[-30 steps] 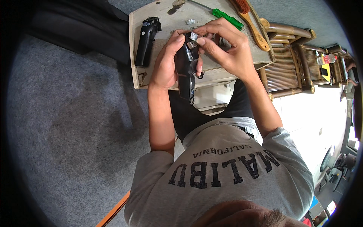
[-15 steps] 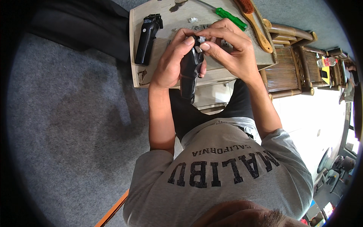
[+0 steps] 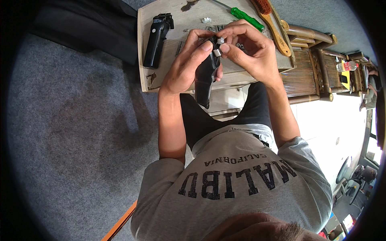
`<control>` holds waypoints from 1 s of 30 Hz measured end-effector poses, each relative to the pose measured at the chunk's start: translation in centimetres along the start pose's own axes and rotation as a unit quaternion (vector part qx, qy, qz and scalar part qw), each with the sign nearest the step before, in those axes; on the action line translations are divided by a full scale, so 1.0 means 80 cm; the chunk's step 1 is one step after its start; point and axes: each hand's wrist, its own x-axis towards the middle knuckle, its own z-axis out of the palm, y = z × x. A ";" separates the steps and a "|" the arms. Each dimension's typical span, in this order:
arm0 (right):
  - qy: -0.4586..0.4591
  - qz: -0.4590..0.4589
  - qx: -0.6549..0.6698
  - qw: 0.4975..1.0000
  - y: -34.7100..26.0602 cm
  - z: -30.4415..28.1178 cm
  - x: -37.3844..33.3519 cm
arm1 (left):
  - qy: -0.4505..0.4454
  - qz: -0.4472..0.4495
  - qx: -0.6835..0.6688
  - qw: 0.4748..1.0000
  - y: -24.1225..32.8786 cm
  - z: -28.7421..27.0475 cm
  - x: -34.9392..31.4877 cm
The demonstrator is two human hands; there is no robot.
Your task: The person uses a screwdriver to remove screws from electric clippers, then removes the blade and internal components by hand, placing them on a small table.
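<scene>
A black hair clipper (image 3: 206,78) is in my left hand (image 3: 184,66), whose fingers wrap round its upper body with the thumb lying across the front. The clipper's lower end hangs over the near edge of the table. At its top end shows a small white piece (image 3: 220,40), with a silvery metal part (image 3: 217,52) just below. My right hand (image 3: 255,52) pinches around the white piece with thumb and fingertips; the exact contact is partly hidden. A second black clipper (image 3: 157,42) lies on the left of the table.
On the wooden table (image 3: 237,71) lie a green-handled screwdriver (image 3: 247,19), a wooden brush (image 3: 273,30), a white bit (image 3: 206,20) and several small metal parts behind my hands. Bamboo seats (image 3: 299,76) stand at the right. A dark cloth (image 3: 88,30) hangs at the left.
The held clipper has shifted slightly right and turned a little, showing more of the silvery part. My right hand has moved slightly right with it, still at the white piece.
</scene>
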 end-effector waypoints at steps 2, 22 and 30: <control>-0.014 0.006 -0.012 1.000 0.001 -0.002 0.001 | -0.005 -0.002 0.023 1.000 -0.001 -0.002 0.000; -0.012 0.027 0.022 0.999 0.004 -0.006 -0.001 | -0.016 0.028 0.039 0.999 -0.008 -0.003 -0.004; -0.011 0.023 -0.004 1.000 0.004 -0.007 -0.001 | -0.019 0.031 0.039 0.999 -0.009 -0.005 -0.004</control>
